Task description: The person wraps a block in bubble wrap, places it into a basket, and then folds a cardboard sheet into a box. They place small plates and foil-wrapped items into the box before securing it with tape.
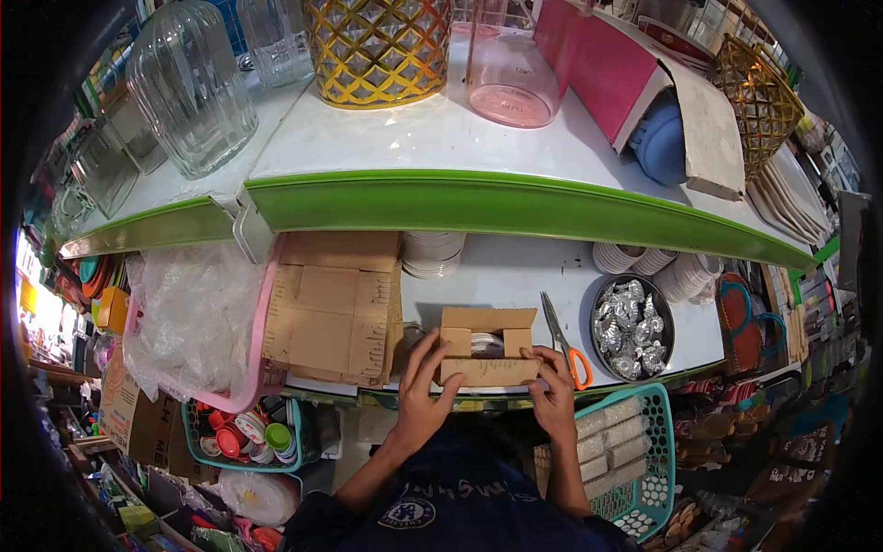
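Note:
A small cardboard box stands on the lower white shelf with its top flaps up, and a round white item shows inside it. My left hand grips the box's left side, fingers at the top corner and thumb low in front. At the right side, my right hand holds the box with its fingers on the front corner and flap. Scissors with orange handles lie just beyond my right hand. Flattened cardboard pieces are stacked left of my left hand.
A black round pan of foil-like silver pieces sits to the right. Stacked white dishes stand behind. A pink basket holds clear plastic. The green-edged upper shelf overhangs, carrying glassware. A teal basket is below right.

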`<state>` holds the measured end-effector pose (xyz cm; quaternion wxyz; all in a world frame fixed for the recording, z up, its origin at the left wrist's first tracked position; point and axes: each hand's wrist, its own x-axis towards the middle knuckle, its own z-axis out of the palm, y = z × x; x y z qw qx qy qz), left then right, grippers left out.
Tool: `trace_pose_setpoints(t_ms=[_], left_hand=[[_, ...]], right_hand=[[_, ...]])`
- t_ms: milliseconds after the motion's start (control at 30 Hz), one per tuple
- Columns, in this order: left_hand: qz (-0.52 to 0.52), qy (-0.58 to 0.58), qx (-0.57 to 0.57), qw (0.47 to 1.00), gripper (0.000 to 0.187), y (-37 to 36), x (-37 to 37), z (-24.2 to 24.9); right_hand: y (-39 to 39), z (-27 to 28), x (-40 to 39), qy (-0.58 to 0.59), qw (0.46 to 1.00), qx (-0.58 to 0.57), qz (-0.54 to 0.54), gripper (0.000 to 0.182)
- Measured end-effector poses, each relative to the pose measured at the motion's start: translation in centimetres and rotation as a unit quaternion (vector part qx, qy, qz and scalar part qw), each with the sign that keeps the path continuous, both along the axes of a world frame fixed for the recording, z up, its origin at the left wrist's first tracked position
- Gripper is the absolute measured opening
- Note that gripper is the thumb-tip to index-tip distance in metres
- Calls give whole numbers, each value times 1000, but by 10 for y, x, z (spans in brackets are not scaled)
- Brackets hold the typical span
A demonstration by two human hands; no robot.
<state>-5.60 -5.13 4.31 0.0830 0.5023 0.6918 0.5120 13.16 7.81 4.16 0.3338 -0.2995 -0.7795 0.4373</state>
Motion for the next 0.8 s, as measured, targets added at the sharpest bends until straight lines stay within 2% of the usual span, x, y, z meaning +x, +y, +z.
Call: trace_pose_setpoints(t_ms=[67,100,167,300,400,467,500,567,800], left_hand=[[20,-62,16,998,57,4,1,7],[19,-62,16,998,57,5,-1,5],[-17,-66,36,997,69,6,-6,-1],[-60,-113,31,991,74,9,-10,-11],[-42,-169,70,982,71,11,-7,-17],[-32,-54,26,998,65,9,-10,-6],[-34,-54,26,998,65,11,-10,-8],[-23,-106,55,993,59,11,-7,-14],[-8,-165,57,985,44,9,-2,-16]], right_hand=[[-1,-5,0,1,1000,0,-10,41],[-1,-6,-1,1,1000,-1,-18,35],[-3,-8,-3,14,999,1,-29,33],[-2,-11,-3,26,998,29,-40,29],[-2,-11,-3,34,998,31,-52,28],[-2,-9,-3,34,997,31,-55,29],[-2,-9,-3,35,997,31,-56,30],[-3,-8,-3,39,997,20,-62,30],[-6,-13,-5,75,993,-30,-82,29]])
